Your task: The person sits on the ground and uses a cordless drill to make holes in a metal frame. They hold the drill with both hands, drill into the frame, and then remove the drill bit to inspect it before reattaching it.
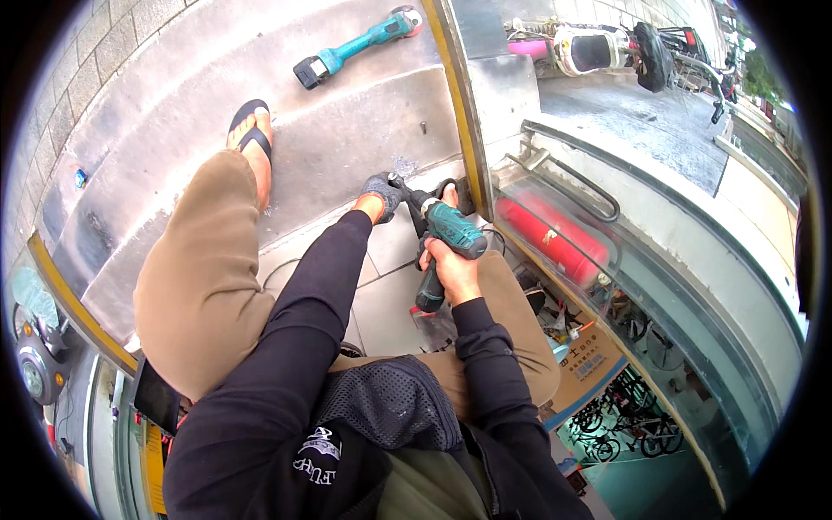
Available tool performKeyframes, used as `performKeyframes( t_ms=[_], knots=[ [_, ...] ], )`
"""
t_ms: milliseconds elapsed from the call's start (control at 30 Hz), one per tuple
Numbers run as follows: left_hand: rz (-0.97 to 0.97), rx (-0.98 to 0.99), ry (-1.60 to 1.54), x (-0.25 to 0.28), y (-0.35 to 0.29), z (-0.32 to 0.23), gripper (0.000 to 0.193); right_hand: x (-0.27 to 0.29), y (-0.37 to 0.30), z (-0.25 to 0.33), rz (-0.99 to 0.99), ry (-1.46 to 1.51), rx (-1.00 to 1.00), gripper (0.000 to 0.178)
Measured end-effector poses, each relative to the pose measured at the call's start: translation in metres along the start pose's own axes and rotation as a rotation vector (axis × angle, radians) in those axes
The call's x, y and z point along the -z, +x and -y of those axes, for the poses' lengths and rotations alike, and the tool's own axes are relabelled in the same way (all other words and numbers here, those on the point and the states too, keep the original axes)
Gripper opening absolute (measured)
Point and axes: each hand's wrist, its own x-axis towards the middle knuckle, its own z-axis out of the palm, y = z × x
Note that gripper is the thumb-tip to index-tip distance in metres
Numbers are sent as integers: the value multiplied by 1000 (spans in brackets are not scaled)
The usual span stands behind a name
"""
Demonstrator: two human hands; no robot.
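Note:
A teal and black cordless drill [455, 230] is in the grip of my bare right hand [452, 270], its handle and battery pointing down toward my lap. The front of the drill points up and left, toward the step. By that front end, my left hand [381, 198], in a dark glove, has its fingers curled round a small dark part that I cannot make out. A pale scuffed patch [403, 165] shows on the step edge beside it. My right foot in a flip-flop [449, 192] is partly hidden behind the drill.
A teal angle grinder [360, 48] lies on the stone steps [347, 139], above my left flip-flop [251, 130]. A yellow-edged frame [464, 95] runs down beside a red cylinder [555, 234] in a clear case. A cardboard box [585, 368] stands right of my knee.

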Motion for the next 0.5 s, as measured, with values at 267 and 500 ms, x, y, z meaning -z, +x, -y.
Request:
performKeyframes(
  t_ms=[267,500],
  knots=[
    [-55,157,-161,-6,3,11,34,-16,27,-36,-118,2,8,64],
    [104,50,189,12,-10,-14,38,-28,24,-29,-211,-53,171,62]
  ],
)
